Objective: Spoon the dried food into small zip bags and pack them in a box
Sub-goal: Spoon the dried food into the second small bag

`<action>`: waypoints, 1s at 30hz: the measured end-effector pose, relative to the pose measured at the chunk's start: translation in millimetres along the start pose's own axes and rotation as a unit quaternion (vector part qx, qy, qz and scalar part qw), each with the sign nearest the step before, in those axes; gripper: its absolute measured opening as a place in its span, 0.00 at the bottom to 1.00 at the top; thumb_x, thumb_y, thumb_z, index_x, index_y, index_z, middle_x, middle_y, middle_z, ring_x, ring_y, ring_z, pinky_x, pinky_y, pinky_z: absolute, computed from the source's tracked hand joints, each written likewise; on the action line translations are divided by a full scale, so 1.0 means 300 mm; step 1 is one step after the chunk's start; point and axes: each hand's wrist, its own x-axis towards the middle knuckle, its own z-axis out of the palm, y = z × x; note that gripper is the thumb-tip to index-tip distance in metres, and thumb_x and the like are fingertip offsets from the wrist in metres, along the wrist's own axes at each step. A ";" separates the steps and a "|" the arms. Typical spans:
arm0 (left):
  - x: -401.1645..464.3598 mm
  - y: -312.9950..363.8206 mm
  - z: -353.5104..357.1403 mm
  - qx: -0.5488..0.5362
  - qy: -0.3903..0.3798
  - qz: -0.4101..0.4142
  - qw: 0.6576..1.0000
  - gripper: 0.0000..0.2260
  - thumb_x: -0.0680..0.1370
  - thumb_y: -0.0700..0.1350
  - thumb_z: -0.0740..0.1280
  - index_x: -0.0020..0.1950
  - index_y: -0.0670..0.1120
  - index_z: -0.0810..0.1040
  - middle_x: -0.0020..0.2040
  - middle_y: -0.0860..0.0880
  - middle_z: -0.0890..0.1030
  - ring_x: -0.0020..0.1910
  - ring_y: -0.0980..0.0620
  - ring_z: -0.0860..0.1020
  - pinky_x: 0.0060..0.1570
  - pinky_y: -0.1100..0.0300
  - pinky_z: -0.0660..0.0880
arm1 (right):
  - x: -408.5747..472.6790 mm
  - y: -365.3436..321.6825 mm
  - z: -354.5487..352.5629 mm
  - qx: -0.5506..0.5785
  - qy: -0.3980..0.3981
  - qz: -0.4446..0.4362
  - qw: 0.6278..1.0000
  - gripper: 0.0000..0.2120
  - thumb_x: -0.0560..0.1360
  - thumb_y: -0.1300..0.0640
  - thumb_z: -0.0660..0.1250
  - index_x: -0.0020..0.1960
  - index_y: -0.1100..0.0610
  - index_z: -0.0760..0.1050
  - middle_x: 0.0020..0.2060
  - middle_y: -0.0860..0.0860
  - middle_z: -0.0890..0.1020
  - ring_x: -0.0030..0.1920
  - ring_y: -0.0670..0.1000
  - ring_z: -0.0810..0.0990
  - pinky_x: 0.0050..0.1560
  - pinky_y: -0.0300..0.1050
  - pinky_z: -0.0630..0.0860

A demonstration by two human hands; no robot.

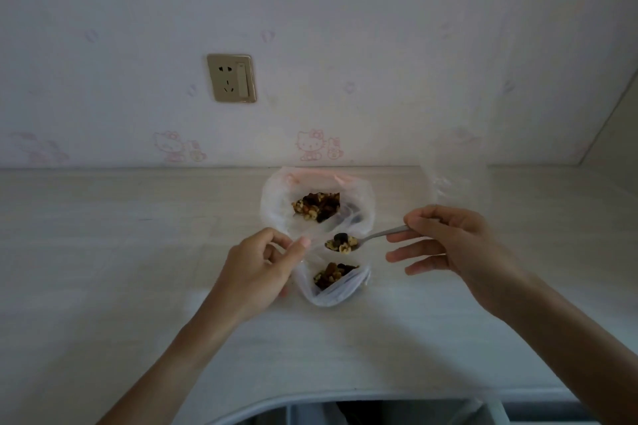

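1. Your left hand [257, 264] sits at the left of the small zip bag [333, 283], thumb and fingers pinching the bag's upper left rim and lifting it so the mouth stays parted. It is closed on the plastic and holds nothing else.
2. The small zip bag lies on the pale tabletop [103, 235] just right of that hand. It already has some mixed dried food at its bottom, and its mouth faces up and away from you.
3. The loaded spoon [348, 243] hangs directly over that mouth, bowl to the left, handle running right and slightly up into your other hand. The coming move turns on this: the bowl is above the opening, so I judge a short drop and a tilt will do it, with little sideways travel.
4. Beyond the spoon, the large supply bag [317, 203] stands open on the table with the dried food [317, 207] showing inside.
5. Your right hand [445, 241] grips the spoon's handle between thumb and forefinger, the other fingers extended loosely beneath it.
6. No box is in view; packing has not begun.
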 end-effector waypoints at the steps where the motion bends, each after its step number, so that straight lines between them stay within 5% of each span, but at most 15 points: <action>1: -0.002 0.003 0.007 -0.020 -0.008 -0.005 1.000 0.14 0.79 0.61 0.69 0.47 0.52 0.81 0.35 0.50 0.85 0.31 0.55 0.83 0.32 0.67 0.73 | -0.004 0.004 -0.003 -0.008 -0.004 0.001 1.000 0.07 0.83 0.60 0.65 0.55 0.65 0.77 0.47 0.61 0.88 0.44 0.64 0.88 0.35 0.49 0.84; 5: -0.006 0.009 0.025 -0.069 -0.012 -0.001 0.998 0.05 0.81 0.49 0.71 0.48 0.49 0.81 0.34 0.47 0.85 0.30 0.52 0.82 0.35 0.60 0.74 | -0.011 0.005 -0.005 -0.085 0.007 -0.048 0.995 0.07 0.83 0.61 0.65 0.53 0.65 0.78 0.43 0.57 0.88 0.41 0.61 0.89 0.34 0.52 0.85; 8: -0.009 0.015 0.027 -0.058 0.007 0.031 0.998 0.04 0.81 0.47 0.72 0.46 0.50 0.81 0.33 0.48 0.84 0.29 0.52 0.82 0.33 0.65 0.72 | -0.030 0.000 -0.012 -0.227 -0.004 -0.153 0.962 0.04 0.83 0.60 0.65 0.50 0.57 0.78 0.43 0.49 0.89 0.42 0.52 0.89 0.36 0.52 0.84; 11: -0.007 0.025 0.018 -0.047 0.018 0.061 0.997 0.04 0.81 0.46 0.72 0.45 0.51 0.81 0.30 0.48 0.83 0.28 0.53 0.81 0.31 0.67 0.71 | -0.065 -0.010 -0.024 -0.401 -0.022 -0.308 0.862 0.07 0.84 0.53 0.61 0.52 0.52 0.77 0.41 0.43 0.87 0.42 0.41 0.87 0.36 0.43 0.83; 15: 0.009 0.036 0.000 -0.045 0.007 0.071 0.996 0.04 0.80 0.46 0.73 0.45 0.50 0.82 0.28 0.48 0.82 0.26 0.57 0.77 0.34 0.61 0.71 | -0.090 -0.034 -0.027 -0.593 -0.071 -0.429 0.678 0.08 0.86 0.54 0.59 0.57 0.53 0.76 0.35 0.49 0.79 0.28 0.49 0.75 0.28 0.49 0.76; 18: 0.022 0.034 -0.013 -0.047 0.003 0.069 0.996 0.04 0.80 0.45 0.73 0.45 0.49 0.82 0.27 0.48 0.82 0.24 0.57 0.76 0.34 0.59 0.71 | -0.089 -0.045 -0.025 -0.633 -0.085 -0.454 0.621 0.05 0.85 0.56 0.61 0.58 0.54 0.75 0.32 0.50 0.76 0.26 0.50 0.71 0.26 0.51 0.74; 20: 0.024 0.026 -0.017 -0.033 0.002 0.067 0.997 0.04 0.80 0.45 0.73 0.46 0.50 0.82 0.28 0.48 0.82 0.24 0.58 0.76 0.33 0.60 0.71 | -0.081 -0.048 -0.029 -0.591 -0.074 -0.448 0.667 0.08 0.86 0.52 0.58 0.58 0.52 0.75 0.33 0.49 0.78 0.27 0.48 0.74 0.27 0.49 0.75; 22: 0.024 0.014 -0.016 -0.021 0.006 0.064 0.998 0.04 0.80 0.45 0.73 0.46 0.51 0.82 0.28 0.48 0.82 0.25 0.58 0.77 0.33 0.60 0.72 | -0.074 -0.046 -0.033 -0.481 -0.056 -0.404 0.776 0.08 0.85 0.50 0.59 0.56 0.51 0.75 0.38 0.47 0.84 0.34 0.46 0.83 0.33 0.47 0.81; 25: 0.024 -0.004 -0.015 -0.009 0.013 0.066 0.998 0.04 0.80 0.48 0.73 0.46 0.51 0.81 0.29 0.49 0.82 0.26 0.59 0.79 0.31 0.66 0.72 | -0.048 -0.033 -0.029 -0.256 -0.018 -0.304 0.918 0.03 0.83 0.59 0.65 0.53 0.57 0.77 0.42 0.50 0.88 0.43 0.50 0.89 0.40 0.48 0.85; 30: 0.053 -0.036 -0.032 -0.010 0.052 0.075 0.996 0.14 0.77 0.64 0.71 0.43 0.54 0.79 0.29 0.51 0.82 0.26 0.58 0.78 0.29 0.69 0.71 | 0.020 -0.002 -0.010 -0.028 0.013 -0.145 0.989 0.05 0.83 0.63 0.64 0.52 0.62 0.78 0.43 0.62 0.87 0.43 0.64 0.88 0.38 0.52 0.85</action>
